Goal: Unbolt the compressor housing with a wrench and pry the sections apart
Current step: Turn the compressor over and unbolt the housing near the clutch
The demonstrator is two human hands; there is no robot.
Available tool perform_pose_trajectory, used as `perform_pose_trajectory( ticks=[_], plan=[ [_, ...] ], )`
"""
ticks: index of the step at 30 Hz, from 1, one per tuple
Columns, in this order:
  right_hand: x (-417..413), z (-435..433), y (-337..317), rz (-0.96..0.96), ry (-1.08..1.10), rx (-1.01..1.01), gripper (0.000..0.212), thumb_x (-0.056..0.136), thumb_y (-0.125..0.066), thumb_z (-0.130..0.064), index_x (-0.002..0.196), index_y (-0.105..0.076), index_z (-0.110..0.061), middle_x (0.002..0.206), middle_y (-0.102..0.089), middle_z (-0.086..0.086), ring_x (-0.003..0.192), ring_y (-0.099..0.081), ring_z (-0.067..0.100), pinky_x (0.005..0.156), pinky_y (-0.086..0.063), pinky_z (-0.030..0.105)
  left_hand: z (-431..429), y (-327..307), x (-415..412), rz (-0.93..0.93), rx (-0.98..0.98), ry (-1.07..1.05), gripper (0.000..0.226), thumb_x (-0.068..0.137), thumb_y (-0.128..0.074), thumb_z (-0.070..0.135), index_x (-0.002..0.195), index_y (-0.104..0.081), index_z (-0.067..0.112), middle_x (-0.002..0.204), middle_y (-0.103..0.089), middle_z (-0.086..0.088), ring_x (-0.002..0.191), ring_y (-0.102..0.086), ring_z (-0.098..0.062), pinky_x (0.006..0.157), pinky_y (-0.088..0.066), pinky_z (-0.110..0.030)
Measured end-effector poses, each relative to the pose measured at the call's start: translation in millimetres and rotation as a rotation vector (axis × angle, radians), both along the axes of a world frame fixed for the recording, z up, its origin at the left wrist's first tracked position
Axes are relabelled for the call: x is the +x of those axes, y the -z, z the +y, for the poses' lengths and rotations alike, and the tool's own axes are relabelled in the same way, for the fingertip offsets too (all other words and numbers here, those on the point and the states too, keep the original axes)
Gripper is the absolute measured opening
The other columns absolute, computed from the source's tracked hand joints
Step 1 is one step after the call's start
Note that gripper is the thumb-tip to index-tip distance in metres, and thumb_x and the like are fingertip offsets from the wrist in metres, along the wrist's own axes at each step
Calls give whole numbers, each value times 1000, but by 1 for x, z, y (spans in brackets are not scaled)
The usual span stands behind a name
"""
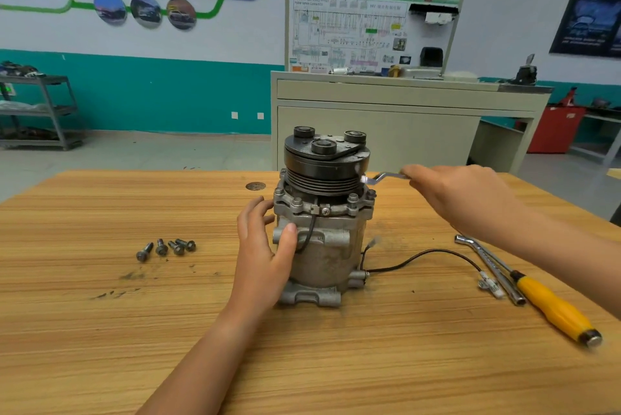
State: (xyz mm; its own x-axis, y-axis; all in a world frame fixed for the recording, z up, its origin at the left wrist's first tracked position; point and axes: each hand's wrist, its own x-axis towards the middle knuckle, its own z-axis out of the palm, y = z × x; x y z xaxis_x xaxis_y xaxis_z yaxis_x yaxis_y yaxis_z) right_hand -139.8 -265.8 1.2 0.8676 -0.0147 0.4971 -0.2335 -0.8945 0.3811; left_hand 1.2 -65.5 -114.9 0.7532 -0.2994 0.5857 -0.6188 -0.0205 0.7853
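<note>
A grey compressor (pixel 327 246) stands upright on the wooden table (pixel 100 330), its black pulley and clutch (pixel 326 159) on top. My left hand (pixel 265 246) grips the left side of the housing, thumb across its front. My right hand (pixel 463 196) holds a silver wrench (pixel 383 176) whose head sits at the flange on the compressor's right, just under the pulley. Bolts (pixel 353 198) still stand in the front flange. Several removed bolts (pixel 166 247) lie on the table to the left.
A yellow-handled screwdriver (pixel 554 307) and a silver socket wrench (pixel 487 266) lie at the right of the table. The compressor's black wire with a white plug (pixel 489 285) trails toward them. A cabinet with a training board (pixel 373 92) stands behind the table.
</note>
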Motion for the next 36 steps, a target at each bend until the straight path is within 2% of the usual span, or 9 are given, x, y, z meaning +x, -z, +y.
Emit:
perform_pose_trajectory(
  ticks=[5, 7, 10, 13, 20, 23, 27, 30, 36],
  plan=[
    [-12, -2, 18, -273, -163, 564, 15, 92, -49, -17, 101, -60, -12, 63, -60, -1, 55, -58, 16, 51, -50, 33, 6, -45, -15, -610, -36, -115, 32, 88, -53, 21, 114, -61, 5, 133, -43, -11, 125, -37, -14, 104, -35, -46],
    [-10, 1, 26, -313, -158, 818, 12, 93, -50, -14, 99, -58, -19, 63, -59, -2, 55, -58, 5, 51, -48, 17, 2, -79, -17, -975, 216, -72, 29, 88, -51, 23, 106, -69, 8, 130, -53, -13, 125, -38, -23, 96, -34, -68],
    [-8, 5, 36, -315, -148, 1070, 13, 93, -50, -14, 100, -57, -22, 62, -61, 0, 51, -59, 6, 55, -49, 20, -13, -122, -18, -1204, 757, 2, 30, 88, -50, 33, 109, -69, 22, 143, -45, -3, 137, -27, -22, 99, -14, -75],
    [-7, 9, 42, -300, -161, 1191, 14, 93, -49, -14, 99, -58, -23, 60, -61, 0, 50, -60, 10, 60, -51, 29, -29, -140, -8, -1150, 1099, 69, 28, 94, -49, 35, 118, -63, 32, 151, -28, 11, 142, -4, -11, 104, 1, -70],
    [-11, 7, 46, -295, -178, 1297, 15, 94, -48, -12, 98, -59, -22, 57, -60, -1, 48, -57, 10, 54, -48, 22, -33, -154, -3, -1036, 1225, 209, 24, 94, -48, 32, 112, -64, 27, 148, -33, 13, 138, -8, -2, 108, -2, -66],
    [-14, 6, 47, -281, -172, 1345, 15, 94, -48, -10, 98, -59, -20, 56, -59, -1, 45, -56, 9, 49, -47, 18, -26, -182, -9, -902, 977, 242, 33, 86, -41, 41, 104, -62, 23, 137, -43, 13, 135, -26, -5, 113, -10, -57],
    [-18, 7, 50, -263, -175, 1394, 18, 94, -48, -12, 95, -58, -26, 53, -58, -2, 43, -53, 7, 46, -46, 16, 11, -216, -11, -855, 556, 196, 26, 80, -49, 40, 102, -56, 27, 95, -52, 17, 86, -48, 10, 88, -38, -6],
    [-20, 8, 53, -248, -188, 1408, 18, 94, -48, -13, 97, -59, -27, 50, -56, -3, 40, -49, 6, 43, -43, 15, 70, -186, 10, -687, 525, -13, 18, 79, -62, 32, 96, -59, 27, 84, -53, 22, 78, -53, 10, 70, -42, -11],
    [-19, 14, 58, -241, -214, 1403, 18, 93, -49, -13, 94, -62, -26, 47, -54, -2, 37, -44, 6, 41, -40, 16, 169, -40, 72, 34, 825, -392, 13, 81, -71, 15, 94, -69, 11, 90, -69, -7, 74, -57, -13, 65, -43, -27]
  ],
)
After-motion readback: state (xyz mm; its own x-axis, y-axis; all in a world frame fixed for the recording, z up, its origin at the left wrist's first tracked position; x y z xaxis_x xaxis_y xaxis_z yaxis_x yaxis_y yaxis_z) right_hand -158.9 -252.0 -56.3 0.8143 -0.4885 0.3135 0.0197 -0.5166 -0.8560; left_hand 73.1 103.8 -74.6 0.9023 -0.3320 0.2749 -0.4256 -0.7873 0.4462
